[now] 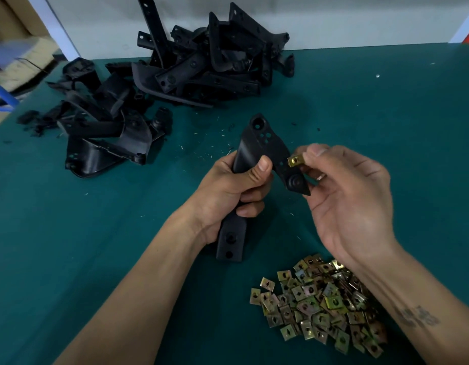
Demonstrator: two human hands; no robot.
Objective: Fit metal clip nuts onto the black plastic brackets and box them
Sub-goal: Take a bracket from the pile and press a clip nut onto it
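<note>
Gripping a black bracket (257,154) mid-shaft above the green desk (386,114), left hand (228,191) fingers curling tight around it. Pinching a brass clip nut (295,161) against the bracket's right edge, right hand (346,196) thumb and forefinger clamping it. Lying nearby: clip-nut pile (320,301) below, bracket heap (162,75) beyond.

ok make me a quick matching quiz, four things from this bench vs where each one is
Things:
1. bracket
2. clip nut
3. nut pile
4. bracket pile

Places:
A. far side of the table, by the wall
B. gripped in the left hand
C. near edge, under the right forearm
D. pinched in the right hand

Pairs: 1-B, 2-D, 3-C, 4-A
</note>
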